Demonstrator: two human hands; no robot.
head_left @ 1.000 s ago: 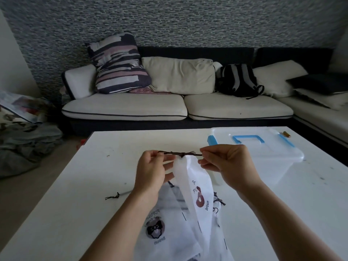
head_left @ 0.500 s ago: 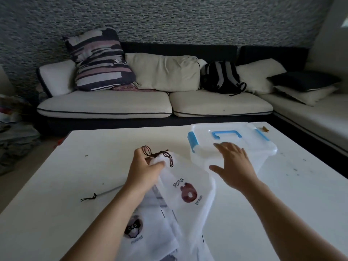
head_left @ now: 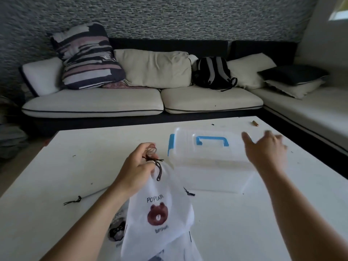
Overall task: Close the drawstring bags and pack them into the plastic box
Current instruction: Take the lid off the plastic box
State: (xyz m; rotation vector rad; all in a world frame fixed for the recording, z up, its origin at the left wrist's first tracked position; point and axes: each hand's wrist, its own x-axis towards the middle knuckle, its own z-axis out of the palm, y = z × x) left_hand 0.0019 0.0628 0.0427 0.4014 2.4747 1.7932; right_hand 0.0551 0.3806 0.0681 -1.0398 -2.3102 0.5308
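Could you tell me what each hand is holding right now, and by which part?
The left hand grips the bag by its cinched neck and drawstring; the right hand holds nothing.

A home living room: a corner sofa (head_left: 116,102) with cushions (head_left: 88,57) and a backpack (head_left: 212,72) stands against a patterned wall (head_left: 169,17), behind a low white table (head_left: 244,223).

Cream sofa (head_left: 116,102) (dim light), speckled wall (head_left: 169,17).

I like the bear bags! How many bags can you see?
2 for sure: one bear bag held up by the left hand, one flat on the table beneath it. More may hide underneath.
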